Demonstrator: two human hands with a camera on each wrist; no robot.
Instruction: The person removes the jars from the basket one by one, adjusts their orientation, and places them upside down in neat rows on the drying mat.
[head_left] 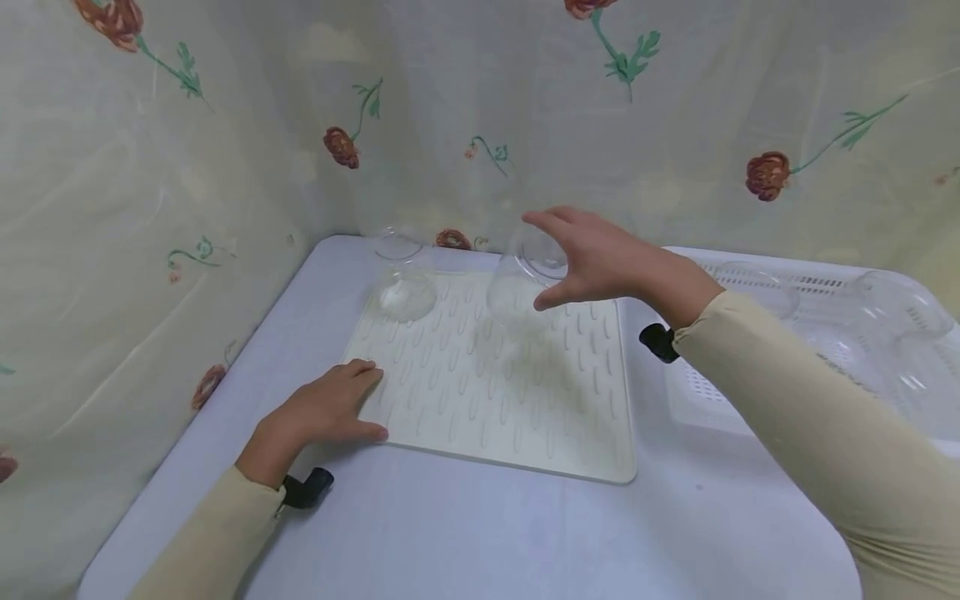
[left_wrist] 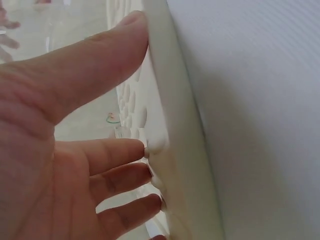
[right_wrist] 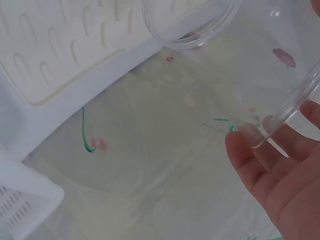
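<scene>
A pale ribbed drying mat (head_left: 480, 400) lies on the white table. My left hand (head_left: 326, 408) rests at its left front corner, fingers spread; in the left wrist view the thumb (left_wrist: 135, 30) and fingertips touch the mat's edge. Over the mat's back part, my right hand (head_left: 600, 254) holds a clear, round-bodied glass (head_left: 510, 287), tilted, between thumb and fingers. In the right wrist view, the fingers (right_wrist: 240, 150) are at the glass's rim. Another clear glass (head_left: 405, 296), narrow in the middle, stands at the mat's back left corner.
A white perforated basket (head_left: 705, 404) stands on the right side of the table, partly behind my right forearm. Several clear glasses (head_left: 900, 304) lie in it. A flower-patterned curtain (head_left: 450, 100) hangs close behind the table and along its left side.
</scene>
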